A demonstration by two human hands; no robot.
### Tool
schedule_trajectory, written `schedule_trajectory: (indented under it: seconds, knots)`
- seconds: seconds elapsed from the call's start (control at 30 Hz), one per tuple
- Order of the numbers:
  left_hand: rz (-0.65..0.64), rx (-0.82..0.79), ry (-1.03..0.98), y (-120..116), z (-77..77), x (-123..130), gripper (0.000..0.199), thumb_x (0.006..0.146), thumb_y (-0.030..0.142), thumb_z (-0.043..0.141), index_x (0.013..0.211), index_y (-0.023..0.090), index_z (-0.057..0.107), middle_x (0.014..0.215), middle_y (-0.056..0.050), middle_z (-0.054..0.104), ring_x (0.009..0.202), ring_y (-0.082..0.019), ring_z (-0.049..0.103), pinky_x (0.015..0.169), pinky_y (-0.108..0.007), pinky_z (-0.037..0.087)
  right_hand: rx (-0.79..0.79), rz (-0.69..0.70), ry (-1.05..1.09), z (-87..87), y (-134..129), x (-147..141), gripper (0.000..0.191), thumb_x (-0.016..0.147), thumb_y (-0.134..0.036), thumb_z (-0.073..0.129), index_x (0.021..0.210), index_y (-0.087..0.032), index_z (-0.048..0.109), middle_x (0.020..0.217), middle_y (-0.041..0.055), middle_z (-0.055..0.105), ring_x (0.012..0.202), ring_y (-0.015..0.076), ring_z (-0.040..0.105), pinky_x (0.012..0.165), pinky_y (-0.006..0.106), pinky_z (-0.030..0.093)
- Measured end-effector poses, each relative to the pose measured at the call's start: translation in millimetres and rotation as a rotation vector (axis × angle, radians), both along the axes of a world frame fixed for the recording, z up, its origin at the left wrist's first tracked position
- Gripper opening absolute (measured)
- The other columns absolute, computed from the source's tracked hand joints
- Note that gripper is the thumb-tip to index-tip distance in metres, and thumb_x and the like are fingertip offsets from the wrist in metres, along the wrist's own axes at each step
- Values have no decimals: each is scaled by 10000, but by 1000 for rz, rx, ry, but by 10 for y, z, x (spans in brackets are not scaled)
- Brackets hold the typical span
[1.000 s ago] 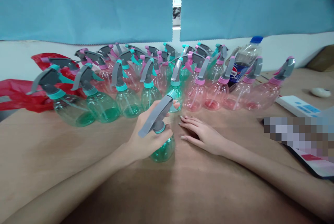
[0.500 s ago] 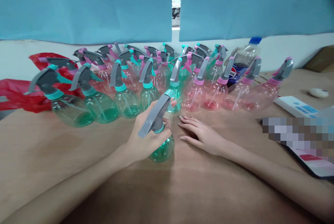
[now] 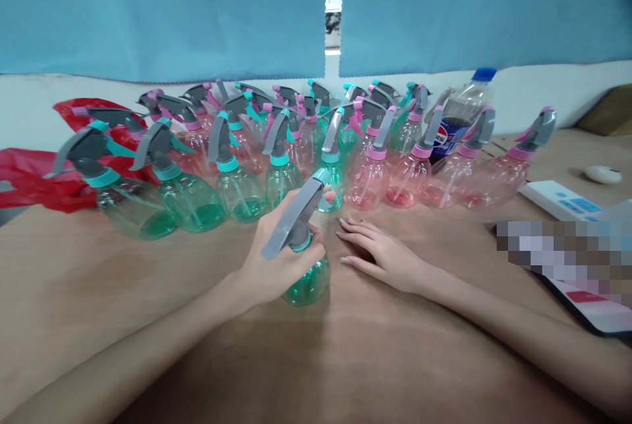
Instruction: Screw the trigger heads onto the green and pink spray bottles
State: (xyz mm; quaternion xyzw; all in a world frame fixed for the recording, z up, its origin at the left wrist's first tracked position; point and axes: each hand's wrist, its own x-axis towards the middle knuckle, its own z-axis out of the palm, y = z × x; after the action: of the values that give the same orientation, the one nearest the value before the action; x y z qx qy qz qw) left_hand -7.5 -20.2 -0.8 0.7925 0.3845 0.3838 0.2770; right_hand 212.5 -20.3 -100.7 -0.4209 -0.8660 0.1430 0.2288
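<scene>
My left hand [image 3: 279, 263] is wrapped round the neck of a green spray bottle [image 3: 307, 282] with a grey and teal trigger head. The bottle's base is at the table surface, and its trigger is hidden behind my fingers. Palm down on the wooden table, my right hand [image 3: 385, 254] holds nothing, its fingers stretched out toward that bottle without touching it. Just beyond my hands stands a front row of spray bottles: green ones such as this bottle [image 3: 241, 197] to the left, pink ones such as this bottle [image 3: 365, 184] to the right.
More spray bottles with pink and teal collars crowd behind the front row. A cola bottle [image 3: 457, 111] with a blue cap stands back right. Red plastic bags [image 3: 49, 180] lie at the left. On the right are a white device [image 3: 557, 199], a computer mouse [image 3: 603, 175] and a partly blurred-out dark-edged object [image 3: 587, 305].
</scene>
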Motion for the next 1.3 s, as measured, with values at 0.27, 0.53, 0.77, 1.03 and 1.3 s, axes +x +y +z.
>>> schedule_trajectory:
  seconds: [0.27, 0.53, 0.77, 1.03, 1.3]
  knots:
    - [-5, -24, -7, -8, 18, 8, 452, 697, 95, 525, 1131, 220, 544, 840, 5, 662, 543, -111, 536, 588, -252, 506, 3, 7, -8, 18, -3, -6, 504, 955, -482, 457, 1345, -170, 529, 1422, 147, 514, 1357, 281, 420, 1094, 509, 383]
    - [3, -20, 5, -8, 22, 8, 441, 703, 111, 532, 1124, 242, 537, 982, -18, 681, 512, -105, 524, 555, -266, 491, 10, 10, 20, -9, 3, -2, 491, 950, -479, 468, 1341, -190, 536, 1408, 147, 528, 1348, 290, 431, 1098, 526, 370]
    - [4, 37, 37, -11, 21, -24, 334, 719, 119, 530, 1034, 229, 537, 776, 21, 644, 523, -120, 536, 558, -267, 481, 17, 24, 49, -20, 10, 0, 471, 950, -470, 470, 1337, -212, 542, 1382, 135, 555, 1337, 294, 443, 1075, 531, 396]
    - [-31, -3, -44, -16, 55, -9, 269, 697, 85, 525, 932, 216, 515, 834, 6, 628, 553, -110, 547, 585, -267, 489, 11, 12, 33, -9, 2, -1, 484, 946, -480, 475, 1333, -197, 545, 1409, 145, 528, 1343, 292, 437, 1089, 521, 383]
    - [-35, -72, -107, -29, 83, 1, 267, 678, 64, 538, 885, 226, 495, 860, -1, 610, 674, -145, 630, 689, -292, 535, 17, 9, 41, -28, 3, 5, 484, 941, -485, 483, 1340, -216, 540, 1425, 135, 513, 1345, 294, 435, 1088, 533, 382]
